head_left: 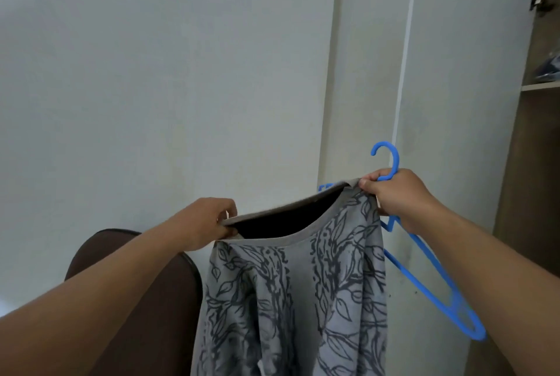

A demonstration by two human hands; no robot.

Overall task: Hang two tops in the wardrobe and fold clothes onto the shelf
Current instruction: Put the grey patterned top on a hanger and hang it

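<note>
Top (291, 300), grey w/ dark leaf print: held up by neckline, hanging in front of wall. L hand (206, 224) pinching neckline's left end. R hand (397, 197) gripping right end plus blue hanger (430, 269), hook up. Wardrobe (533, 133) at right, door open; brown chair (136, 300) below.

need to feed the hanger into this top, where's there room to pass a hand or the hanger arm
The neck opening gapes between the left hand and right hand, which stretch the grey top. The gap between hanger and wardrobe is bare wall. It is crowded at the right hand, which grips both hanger and neckline.
</note>
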